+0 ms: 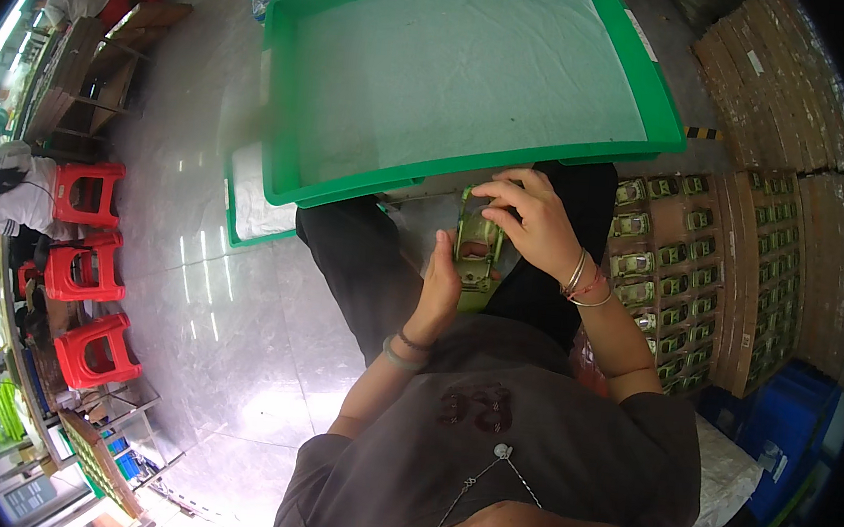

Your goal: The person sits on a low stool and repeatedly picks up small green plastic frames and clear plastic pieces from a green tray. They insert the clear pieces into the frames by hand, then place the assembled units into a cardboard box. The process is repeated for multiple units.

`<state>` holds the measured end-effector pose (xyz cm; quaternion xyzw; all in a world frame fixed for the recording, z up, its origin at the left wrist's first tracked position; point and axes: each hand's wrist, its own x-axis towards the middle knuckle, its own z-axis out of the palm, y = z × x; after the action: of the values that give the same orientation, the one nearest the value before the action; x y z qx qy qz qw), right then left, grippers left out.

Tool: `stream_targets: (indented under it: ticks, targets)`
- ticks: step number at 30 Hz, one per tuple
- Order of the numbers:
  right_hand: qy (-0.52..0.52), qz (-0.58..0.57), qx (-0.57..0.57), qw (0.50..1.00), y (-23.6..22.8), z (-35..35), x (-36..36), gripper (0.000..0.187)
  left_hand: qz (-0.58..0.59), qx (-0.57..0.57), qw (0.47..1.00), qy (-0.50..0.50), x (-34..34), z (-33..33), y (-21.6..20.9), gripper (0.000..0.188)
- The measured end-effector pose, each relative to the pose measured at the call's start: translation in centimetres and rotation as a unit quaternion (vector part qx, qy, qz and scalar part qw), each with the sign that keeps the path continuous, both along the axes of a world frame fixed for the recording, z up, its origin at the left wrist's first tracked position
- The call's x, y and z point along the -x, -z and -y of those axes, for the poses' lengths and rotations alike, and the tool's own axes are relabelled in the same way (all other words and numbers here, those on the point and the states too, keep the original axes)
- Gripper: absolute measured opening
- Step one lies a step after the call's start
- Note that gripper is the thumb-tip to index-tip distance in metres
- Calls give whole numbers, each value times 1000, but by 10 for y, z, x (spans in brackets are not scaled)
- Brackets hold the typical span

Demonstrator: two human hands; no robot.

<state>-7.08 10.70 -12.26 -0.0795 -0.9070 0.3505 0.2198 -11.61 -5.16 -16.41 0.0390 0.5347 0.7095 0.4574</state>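
Note:
A small green toy-car-like piece [475, 253] is held over my lap, between both hands. My left hand [437, 283] presses against its left side with the thumb up. My right hand [531, 220] curls over its top and right side, with bracelets on the wrist. Just beyond the hands sits a large green tray [285, 166] lined with a pale sheet, resting near my knees. The underside of the piece is hidden by my fingers.
A cardboard tray [731, 291] at my right holds several rows of similar green pieces. Stacked cardboard [784, 89] lies behind it, and a blue crate [779, 425] lies nearer. Red stools [90, 270] and seated people line the left. The grey floor [224, 347] is glossy.

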Motion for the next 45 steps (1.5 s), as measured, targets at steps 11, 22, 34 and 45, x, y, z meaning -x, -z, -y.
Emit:
stream_targets:
  ticks: [11,22,34,45]
  targets:
    - [85,-88,-154,981,14,23,0,29,-116,11,993,-8,-3,-3,5,49]
    - [122,6,5,993,16,34,-22,38,-254,15,967,19,-9,-11,8,25]
    - [116,-65,45,990,30,12,-34,19,-257,17,964,59,-12,-22,23,20]
    - [140,-45,-11,989,38,22,-30,19,-424,122,897,1,-9,-33,40,15]
